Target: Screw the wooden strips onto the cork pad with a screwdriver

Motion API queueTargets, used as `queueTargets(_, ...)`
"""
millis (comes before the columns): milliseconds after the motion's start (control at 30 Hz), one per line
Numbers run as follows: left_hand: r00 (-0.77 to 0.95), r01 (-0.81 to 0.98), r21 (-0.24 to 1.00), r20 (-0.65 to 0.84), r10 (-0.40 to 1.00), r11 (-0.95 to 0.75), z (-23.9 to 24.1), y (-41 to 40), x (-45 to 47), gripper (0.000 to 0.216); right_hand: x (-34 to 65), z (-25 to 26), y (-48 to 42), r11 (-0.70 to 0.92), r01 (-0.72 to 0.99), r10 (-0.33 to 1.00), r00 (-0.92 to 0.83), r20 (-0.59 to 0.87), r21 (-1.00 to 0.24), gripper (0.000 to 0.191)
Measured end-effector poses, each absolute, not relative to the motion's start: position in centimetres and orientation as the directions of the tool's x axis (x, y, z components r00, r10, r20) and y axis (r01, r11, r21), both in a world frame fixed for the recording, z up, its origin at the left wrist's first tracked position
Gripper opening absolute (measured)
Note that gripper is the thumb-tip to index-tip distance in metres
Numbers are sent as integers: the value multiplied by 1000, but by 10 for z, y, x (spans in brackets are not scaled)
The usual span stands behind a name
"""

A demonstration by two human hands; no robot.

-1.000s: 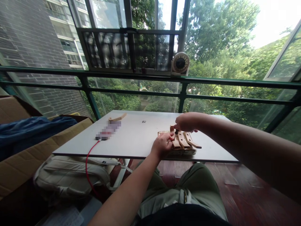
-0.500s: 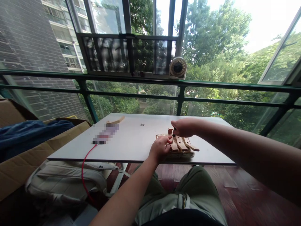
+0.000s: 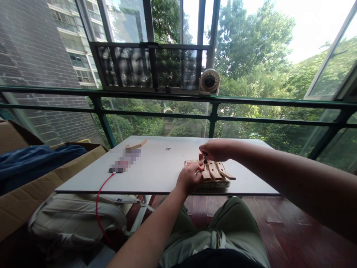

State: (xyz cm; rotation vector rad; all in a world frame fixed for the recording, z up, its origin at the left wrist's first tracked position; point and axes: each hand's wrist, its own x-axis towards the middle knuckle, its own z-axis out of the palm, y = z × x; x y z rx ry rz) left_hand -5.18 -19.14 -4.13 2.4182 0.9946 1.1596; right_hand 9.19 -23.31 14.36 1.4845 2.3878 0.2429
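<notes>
Wooden pieces (image 3: 215, 171) with dark holes lie side by side on a flat bundle in clear wrapping (image 3: 223, 184), near the table's front edge. My left hand (image 3: 189, 174) grips the leftmost wooden piece (image 3: 205, 174) from its left side, fingers bent at its upper part. Above it, my right hand (image 3: 214, 149) is closed around a dark screwdriver (image 3: 205, 158) that points down at that same piece. Most of its handle is hidden in the fist, and its tip is hard to make out beside my left fingers.
Small dark screws (image 3: 168, 149) lie mid-table. A curved wooden piece (image 3: 136, 144) and a blurred-out device (image 3: 125, 160) with a red cable (image 3: 99, 193) are at the left. A round fan (image 3: 210, 81) stands on the railing. Left of the table are a cardboard box (image 3: 92, 154) and a pale bag (image 3: 75, 214).
My right hand has shifted slightly left and turned a little over the screwdriver. The left hand keeps its place on the wooden piece. The whole view has tilted slightly.
</notes>
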Motion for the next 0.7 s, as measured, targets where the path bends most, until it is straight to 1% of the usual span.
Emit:
queueTargets(100, 442, 465, 510, 574, 689, -723, -41, -191, -52, 18, 89, 147, -235, 432, 837, 901, -388, -192, 336, 20)
queueTargets(267, 445, 469, 509, 570, 691, -722, -41, -191, -51, 18, 84, 151, -238, 378, 845, 922, -307, -234, 378, 35)
queueTargets(433, 444, 469, 507, 573, 689, -723, -41, -191, -51, 18, 83, 151, -235, 333, 856, 936, -249, -250, 396, 35)
queueTargets(567, 442, 468, 502, 580, 685, -727, -42, -190, -51, 17, 85, 146, -232, 318, 866, 938, -228, -260, 386, 35)
queueTargets(700, 430, 472, 500, 588, 685, -726, -43, -191, -51, 17, 85, 138, -234, 362, 876, 923, -288, -255, 320, 37)
